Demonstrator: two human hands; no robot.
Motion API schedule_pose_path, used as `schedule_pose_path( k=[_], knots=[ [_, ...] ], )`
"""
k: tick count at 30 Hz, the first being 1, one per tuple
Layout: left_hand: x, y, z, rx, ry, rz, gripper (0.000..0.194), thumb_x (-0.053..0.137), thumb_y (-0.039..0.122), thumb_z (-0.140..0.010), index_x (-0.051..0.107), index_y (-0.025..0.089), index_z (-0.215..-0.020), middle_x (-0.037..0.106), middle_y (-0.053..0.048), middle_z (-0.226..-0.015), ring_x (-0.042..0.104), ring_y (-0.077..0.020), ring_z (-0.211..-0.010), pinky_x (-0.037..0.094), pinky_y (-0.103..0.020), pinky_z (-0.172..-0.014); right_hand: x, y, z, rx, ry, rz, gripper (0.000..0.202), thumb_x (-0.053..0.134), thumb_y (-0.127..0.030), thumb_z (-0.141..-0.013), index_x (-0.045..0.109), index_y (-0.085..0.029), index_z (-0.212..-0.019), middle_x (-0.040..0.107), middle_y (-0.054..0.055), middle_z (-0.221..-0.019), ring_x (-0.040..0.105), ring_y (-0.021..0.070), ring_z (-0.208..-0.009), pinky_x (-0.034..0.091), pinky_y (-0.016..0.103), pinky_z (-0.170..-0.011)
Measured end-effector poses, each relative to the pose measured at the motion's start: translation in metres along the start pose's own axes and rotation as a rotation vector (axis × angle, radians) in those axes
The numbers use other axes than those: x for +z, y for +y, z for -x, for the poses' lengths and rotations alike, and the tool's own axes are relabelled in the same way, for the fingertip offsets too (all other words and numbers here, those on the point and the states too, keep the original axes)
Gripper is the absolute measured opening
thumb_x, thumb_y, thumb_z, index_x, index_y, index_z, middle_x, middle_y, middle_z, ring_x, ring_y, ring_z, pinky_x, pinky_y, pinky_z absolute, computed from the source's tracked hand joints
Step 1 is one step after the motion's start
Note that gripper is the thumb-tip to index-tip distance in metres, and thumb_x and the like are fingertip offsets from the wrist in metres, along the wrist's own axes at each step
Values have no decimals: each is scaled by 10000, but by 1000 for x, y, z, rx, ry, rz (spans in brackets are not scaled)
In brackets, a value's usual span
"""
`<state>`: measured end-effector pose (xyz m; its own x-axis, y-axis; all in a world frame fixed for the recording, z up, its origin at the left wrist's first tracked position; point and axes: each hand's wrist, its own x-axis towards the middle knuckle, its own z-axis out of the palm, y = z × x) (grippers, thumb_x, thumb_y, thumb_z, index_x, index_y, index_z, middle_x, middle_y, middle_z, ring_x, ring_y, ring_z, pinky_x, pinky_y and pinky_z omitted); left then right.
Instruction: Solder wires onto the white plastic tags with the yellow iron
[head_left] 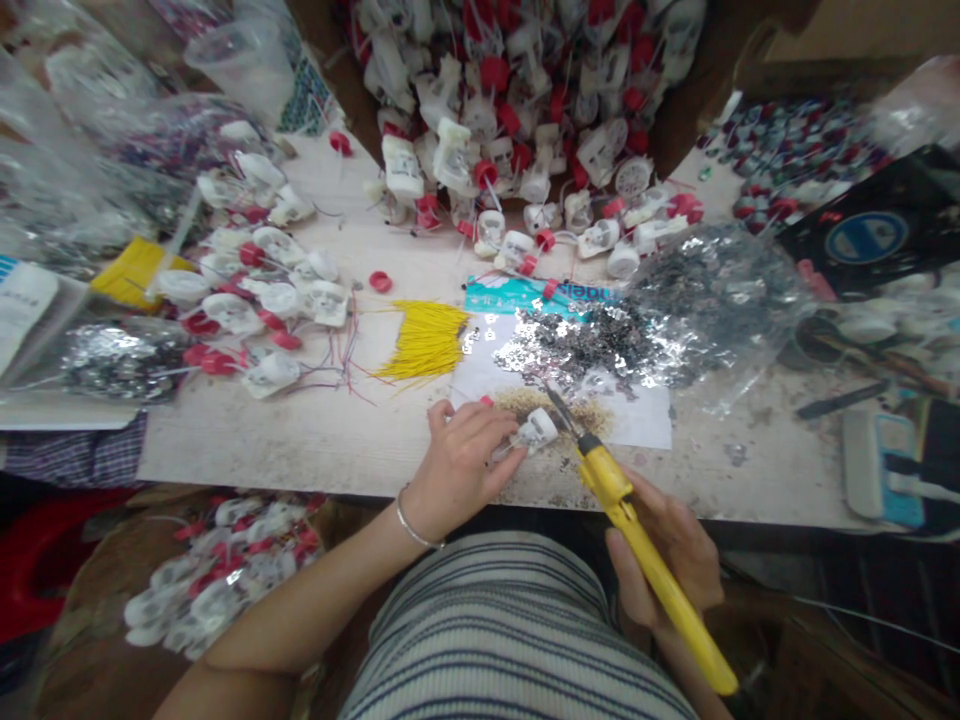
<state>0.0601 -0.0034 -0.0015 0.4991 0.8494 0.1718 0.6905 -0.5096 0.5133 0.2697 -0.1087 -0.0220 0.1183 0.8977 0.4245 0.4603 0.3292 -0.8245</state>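
My left hand [461, 460] is closed on a small white plastic housing [537, 430] at the front of the table. In my right hand [675, 545] is a yellow soldering iron [645, 560], its grip running diagonally across the palm. The iron's dark tip points up and left, just above and right of the housing; I cannot tell whether it touches anything. Beneath them lies a white paper sheet [649, 420] with brown grains on it. Beyond the housing, a heap of small shiny metal pieces [585, 340] covers part of the sheet. Yellow wires [424, 340] lie bundled left of that heap.
A large container of white housings with red caps [495, 75] stands at the back. More white housings [277, 290] lie at left, trailing thin wires. A clear plastic bag [727, 310] lies right, near a white-and-blue box [881, 465]. Below the table's left front is another pile of housings [225, 570].
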Motion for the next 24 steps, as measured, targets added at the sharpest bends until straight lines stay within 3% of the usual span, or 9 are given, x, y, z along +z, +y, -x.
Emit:
schedule_pose_path(
  k=[2,3,5,6,10,14,19,21,24],
  knots=[
    [-6,-2,3,86,-19,-14,263,630,342,-823,592,164,-1013,670,-89,-1065,574,-238,-1008,336,-425,-881,9,4,-11,-27,14,-9,541,600,-19,-735,502,-250,-1214,538,74,-1314,598,250,-1125,599,409,-824],
    [-8,-3,4,145,-38,-36,294,639,347,-814,584,161,-1036,646,-110,-1112,549,-257,-1058,353,-428,-897,15,6,-19,-13,5,22,363,601,-2,-726,605,-220,-1016,539,70,-1305,610,239,-1100,609,370,-793],
    [-11,-7,6,259,-80,-97,256,629,285,-823,584,176,-1050,610,-118,-1179,504,-280,-1135,371,-438,-931,29,10,-33,-20,57,32,202,592,12,-723,586,-190,-730,561,44,-1238,630,195,-1033,613,311,-746],
    [-12,-8,6,301,-99,-120,211,604,232,-838,588,184,-1043,612,-108,-1179,502,-273,-1140,374,-439,-948,37,13,-40,-50,76,46,203,604,9,-716,559,-188,-695,553,35,-1220,629,177,-1017,610,300,-749],
    [-9,-16,1,353,-87,14,127,514,124,-882,587,165,-977,681,-51,-954,601,-169,-929,433,-377,-944,59,26,-54,-170,30,96,200,627,-18,-710,543,-193,-762,497,46,-1232,608,172,-1038,595,310,-792],
    [0,-23,-17,189,-8,171,81,515,173,-889,575,162,-943,673,-75,-1017,600,-179,-987,480,-368,-901,62,30,-51,-176,19,128,197,644,-24,-702,542,-181,-763,482,60,-1246,609,161,-1036,580,278,-815],
    [7,-22,-32,164,-274,14,106,480,188,-899,581,160,-882,597,-107,-1226,495,-250,-1206,303,-526,-1060,56,24,-43,-158,48,128,216,651,-20,-696,521,-190,-729,502,48,-1215,618,141,-997,590,245,-763],
    [5,-19,-31,160,-352,15,129,456,195,-913,576,157,-887,631,-100,-1159,545,-222,-1143,294,-507,-1069,56,22,-40,-140,70,144,223,649,-20,-701,513,-195,-722,509,47,-1196,618,140,-988,596,246,-742],
    [0,-17,-29,127,-361,51,129,444,190,-916,568,159,-895,642,-93,-1114,588,-190,-1055,372,-441,-1024,59,19,-37,-110,90,139,227,661,-36,-703,499,-194,-705,517,49,-1173,615,143,-987,596,248,-733]
  ],
)
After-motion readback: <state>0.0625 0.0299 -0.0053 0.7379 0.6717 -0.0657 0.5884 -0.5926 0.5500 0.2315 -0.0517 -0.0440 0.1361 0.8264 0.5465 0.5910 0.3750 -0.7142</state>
